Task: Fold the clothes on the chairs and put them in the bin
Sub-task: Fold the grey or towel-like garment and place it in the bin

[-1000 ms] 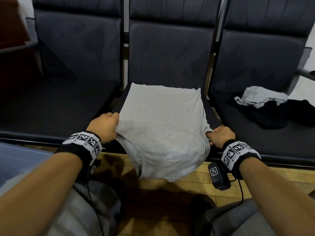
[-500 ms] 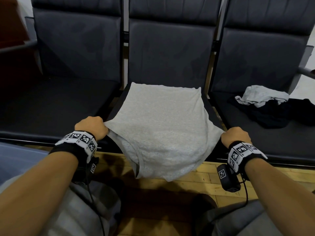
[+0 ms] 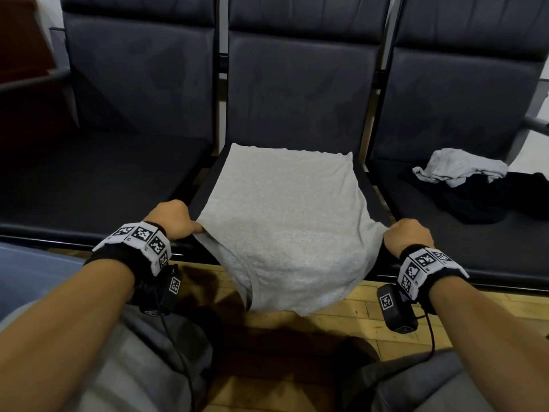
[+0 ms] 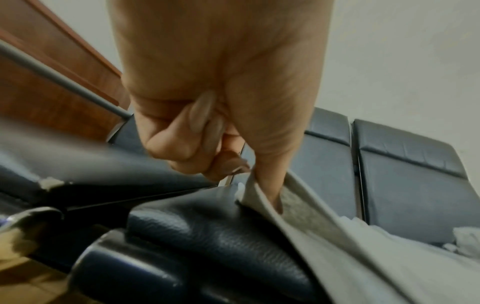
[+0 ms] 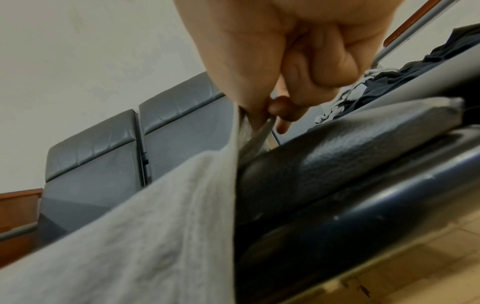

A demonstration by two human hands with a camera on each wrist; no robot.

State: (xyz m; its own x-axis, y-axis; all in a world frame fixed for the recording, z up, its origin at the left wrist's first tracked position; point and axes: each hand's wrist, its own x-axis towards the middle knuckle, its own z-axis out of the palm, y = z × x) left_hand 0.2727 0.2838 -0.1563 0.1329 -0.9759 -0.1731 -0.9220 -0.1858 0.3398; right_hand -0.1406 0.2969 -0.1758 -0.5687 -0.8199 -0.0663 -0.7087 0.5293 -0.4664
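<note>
Grey shirt [image 3: 285, 227] now drawn wide and flat across the middle chair seat [image 3: 205, 185], side edges pulled apart from where they sat a second ago, near part hanging over the front edge toward the floor; likely a smoothing stretch ahead of the next fold. Left hand [image 3: 173, 218] curled tight, pinching the shirt's left edge between thumb and fingers (plain in the wrist view). Right hand [image 3: 408, 236] likewise closed, pinching the right edge. Further right, unfolded clothes [image 3: 463, 179] waiting on the next seat.
</note>
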